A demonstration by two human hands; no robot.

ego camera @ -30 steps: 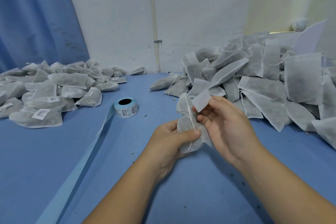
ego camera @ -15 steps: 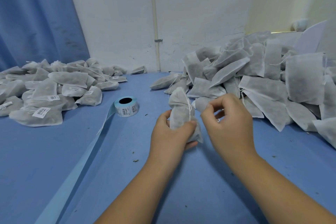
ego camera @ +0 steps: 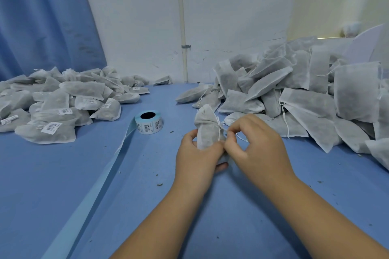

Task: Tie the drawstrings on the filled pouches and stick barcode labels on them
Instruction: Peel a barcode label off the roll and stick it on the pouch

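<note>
A filled grey mesh pouch point(ego camera: 207, 127) stands upright above the blue table, its neck gathered. My left hand point(ego camera: 199, 156) grips the pouch's lower half from the left. My right hand point(ego camera: 253, 145) sits against its right side, thumb and forefinger pinching the thin white drawstring point(ego camera: 220, 130) at the neck. A roll of barcode labels point(ego camera: 149, 122) lies to the left, its pale blue backing strip point(ego camera: 101, 183) trailing toward me. The pouch's bottom is hidden behind my left hand.
A big heap of unlabelled pouches point(ego camera: 299, 94) fills the right side. A flatter pile of labelled pouches point(ego camera: 56, 105) lies at the far left. A blue curtain point(ego camera: 42, 19) and a white wall close the back. Small dark crumbs dot the blue table point(ego camera: 147, 206).
The pouch was turned upright and its neck gathered. My right hand moved from the pouch's open flap to its right side and now pinches the drawstring; both hands shifted slightly away from me.
</note>
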